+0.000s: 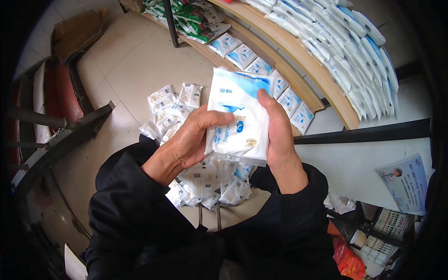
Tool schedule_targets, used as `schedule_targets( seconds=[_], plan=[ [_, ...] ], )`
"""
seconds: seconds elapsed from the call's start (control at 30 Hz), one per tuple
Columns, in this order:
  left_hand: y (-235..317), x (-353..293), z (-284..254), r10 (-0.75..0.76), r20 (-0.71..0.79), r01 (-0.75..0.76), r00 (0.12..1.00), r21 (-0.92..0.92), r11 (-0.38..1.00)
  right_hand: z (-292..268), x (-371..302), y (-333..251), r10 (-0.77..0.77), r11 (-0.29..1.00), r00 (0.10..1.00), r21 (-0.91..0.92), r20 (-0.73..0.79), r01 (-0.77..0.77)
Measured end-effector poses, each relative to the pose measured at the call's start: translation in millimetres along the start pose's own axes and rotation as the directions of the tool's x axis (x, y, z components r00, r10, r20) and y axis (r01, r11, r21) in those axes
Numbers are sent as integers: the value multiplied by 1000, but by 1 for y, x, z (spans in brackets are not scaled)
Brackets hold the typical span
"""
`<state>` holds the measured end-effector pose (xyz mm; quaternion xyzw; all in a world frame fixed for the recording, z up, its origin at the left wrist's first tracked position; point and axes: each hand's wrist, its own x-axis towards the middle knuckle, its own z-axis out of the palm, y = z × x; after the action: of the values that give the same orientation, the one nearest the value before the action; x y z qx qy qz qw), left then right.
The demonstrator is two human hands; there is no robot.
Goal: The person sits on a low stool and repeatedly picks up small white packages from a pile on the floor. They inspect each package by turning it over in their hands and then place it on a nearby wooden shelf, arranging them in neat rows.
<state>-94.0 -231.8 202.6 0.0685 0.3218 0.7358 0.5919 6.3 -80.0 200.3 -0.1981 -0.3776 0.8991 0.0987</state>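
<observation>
Between my two hands is a white and blue plastic packet, its printed front turned up toward me. My left hand grips its left edge, thumb laid across the front. On the opposite edge my right hand is closed, its thumb near the upper right corner. The fingers of both hands are hidden behind the packet. Below it, a heap of similar small white packets lies between my knees, and more loose packets lie to the left of my left hand.
A wooden shelf curves across the upper right, bearing a long row of white packets. Blue and white packets line the lower board, with green bags farther left. A metal rack stands at left, and flattened cardboard lies behind it.
</observation>
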Motion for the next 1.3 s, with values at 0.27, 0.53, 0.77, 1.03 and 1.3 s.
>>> schedule_targets(
  seconds=[0.27,0.53,0.77,1.03,1.3],
  plan=[
    [-13,-3,3,35,36,-40,999,166,985,-4,-2,-21,-114,982,990,140,-81,125],
    [-12,-5,6,64,33,-68,997,169,983,3,-9,-26,-170,975,976,122,-136,187],
    [-11,-5,5,118,-20,-112,993,189,976,6,-10,-27,-241,964,947,60,-211,259],
    [15,-8,-10,261,-257,-220,930,180,959,-15,-10,-30,-187,982,978,5,-89,188],
    [27,-8,-34,391,-86,-395,917,-44,918,-8,-5,-7,-218,976,975,-44,-48,216]
  ],
)
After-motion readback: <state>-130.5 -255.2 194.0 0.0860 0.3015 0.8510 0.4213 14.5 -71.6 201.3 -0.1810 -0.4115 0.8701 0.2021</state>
